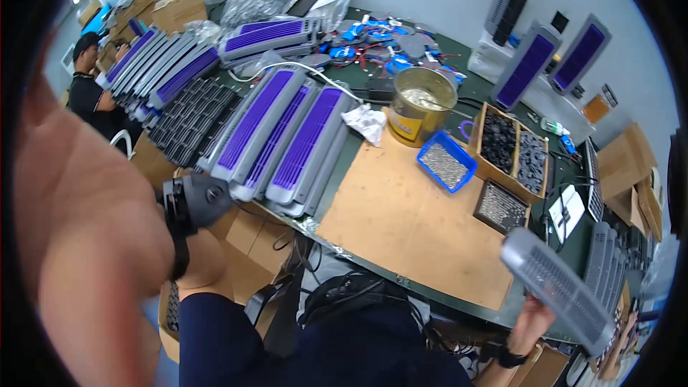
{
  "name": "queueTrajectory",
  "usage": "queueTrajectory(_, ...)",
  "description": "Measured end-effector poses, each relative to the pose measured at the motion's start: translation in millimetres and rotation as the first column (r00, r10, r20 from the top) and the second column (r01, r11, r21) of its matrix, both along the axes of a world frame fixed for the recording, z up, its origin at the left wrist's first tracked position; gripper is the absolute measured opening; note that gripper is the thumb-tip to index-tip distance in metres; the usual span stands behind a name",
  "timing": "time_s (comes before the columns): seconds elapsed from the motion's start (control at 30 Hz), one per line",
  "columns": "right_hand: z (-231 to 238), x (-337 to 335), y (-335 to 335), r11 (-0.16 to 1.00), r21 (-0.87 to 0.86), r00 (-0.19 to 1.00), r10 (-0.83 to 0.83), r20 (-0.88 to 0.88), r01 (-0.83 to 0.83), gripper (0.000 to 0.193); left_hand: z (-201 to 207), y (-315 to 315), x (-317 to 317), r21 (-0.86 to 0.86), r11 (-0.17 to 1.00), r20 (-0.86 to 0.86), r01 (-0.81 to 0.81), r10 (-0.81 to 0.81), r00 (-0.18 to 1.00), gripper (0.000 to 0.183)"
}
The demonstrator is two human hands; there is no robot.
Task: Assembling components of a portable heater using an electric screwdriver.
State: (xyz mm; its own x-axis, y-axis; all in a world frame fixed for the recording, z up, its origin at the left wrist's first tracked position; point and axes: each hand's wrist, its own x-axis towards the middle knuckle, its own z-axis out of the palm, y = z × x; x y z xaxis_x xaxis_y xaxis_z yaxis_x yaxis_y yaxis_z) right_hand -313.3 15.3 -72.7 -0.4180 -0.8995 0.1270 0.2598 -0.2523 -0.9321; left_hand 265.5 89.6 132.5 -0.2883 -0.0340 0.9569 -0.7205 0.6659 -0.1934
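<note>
My right hand (530, 322) is closed round a long grey slatted plastic housing (555, 287), held tilted off the right front corner of the bench. A dark band circles that wrist. Very near the camera on the left, my left hand (89, 201) looms large and blurred. Its fingers cannot be made out, nor whether anything is in them. On that wrist a black strapped device (197, 201) shows. Beyond it, on the bench's left part, lie several grey housings with purple grilles (304, 136).
A cardboard sheet (401, 222) covers the bench front. Around it stand a metal tin (423, 107), a blue tray of small metal parts (446, 163), a divided box of black parts (512, 147) and a screw tray (502, 206). Wired battery packs (394, 43) lie behind. Another person (89, 93) sits far left.
</note>
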Motion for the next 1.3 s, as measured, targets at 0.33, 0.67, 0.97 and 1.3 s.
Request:
queueTrajectory(0.33, -52, 102, -18, 0.723, 0.351, 0.637, 0.157, 0.755, -0.595, 0.028, -96, -15, 116, 0.702, 0.398, -0.119, -0.591, 0.883, 0.454, 0.033)
queueTrajectory(0.67, -11, 147, -33, 0.470, 0.329, 0.464, 0.205, 0.862, -0.819, 0.036, -176, -69, 150, 0.809, -0.223, 0.441, -0.543, 0.842, 0.311, 0.055)
queueTrajectory(0.97, -4, 138, -37, 0.490, 0.282, 0.565, 0.705, 0.428, -0.825, 0.012, -172, -73, 154, 0.809, -0.329, 0.522, -0.487, 0.782, 0.340, 0.062)
queueTrajectory(1.3, 4, 147, -39, 0.535, 0.361, 0.590, 0.805, 0.057, -0.764, 0.007, -104, -37, 23, 0.803, 0.456, -0.158, -0.383, 0.784, 0.600, 0.059)
